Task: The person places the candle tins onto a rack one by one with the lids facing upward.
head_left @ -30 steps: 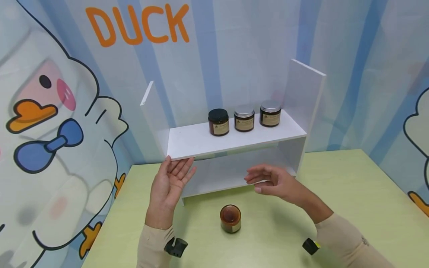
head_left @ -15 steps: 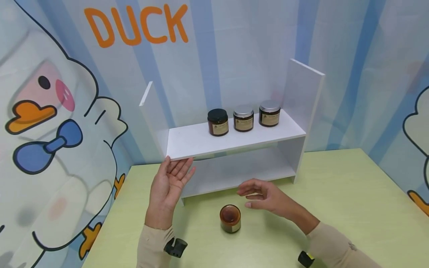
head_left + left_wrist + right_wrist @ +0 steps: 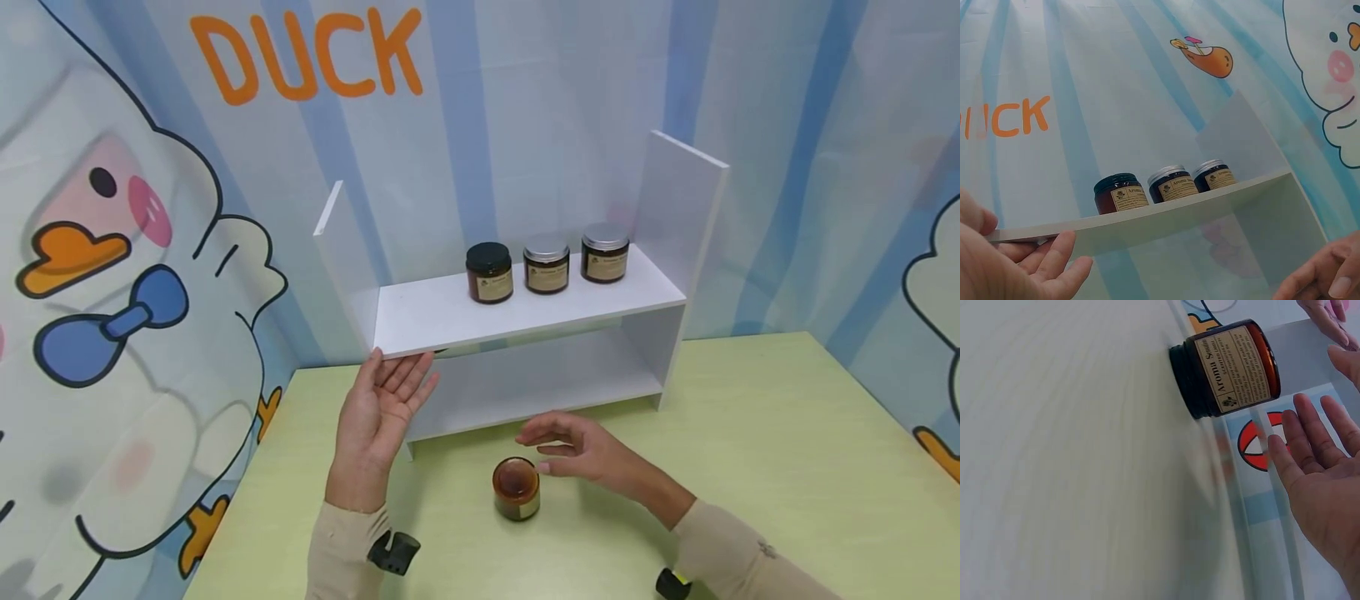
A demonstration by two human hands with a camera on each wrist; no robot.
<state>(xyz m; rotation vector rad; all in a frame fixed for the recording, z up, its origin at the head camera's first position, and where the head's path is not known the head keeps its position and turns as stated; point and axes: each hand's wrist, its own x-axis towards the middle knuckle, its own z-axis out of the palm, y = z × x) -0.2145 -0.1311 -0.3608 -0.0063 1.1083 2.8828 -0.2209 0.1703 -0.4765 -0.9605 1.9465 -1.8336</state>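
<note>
My left hand (image 3: 375, 417) is at the front left corner of a white shelf unit (image 3: 427, 317). Its palm faces up, fairly straight fingers lie under the upper board's edge and the thumb tip is at the corner. On the table in front of the unit stands an amber glass jar (image 3: 516, 487), upside down; the right wrist view shows this candle-like jar (image 3: 1235, 369) on its dark lid, with an "Aroma" label. My right hand (image 3: 585, 450) is just right of it, fingers loosely bent and spread, thumb tip overlapping the jar's rim in the head view. It holds nothing.
Along the upper board stand three labelled amber jars: a black-lidded jar (image 3: 489, 275) at left, then a silver-lidded jar (image 3: 546, 265) and another silver-lidded jar (image 3: 604, 253). Upright side panels (image 3: 678, 208) flank them. A duck-printed backdrop (image 3: 525, 108) hangs behind the pale green table (image 3: 772, 433).
My right hand has come down and to the left, from in front of the lower shelf to beside the upside-down jar. My left hand and the jars have stayed in place.
</note>
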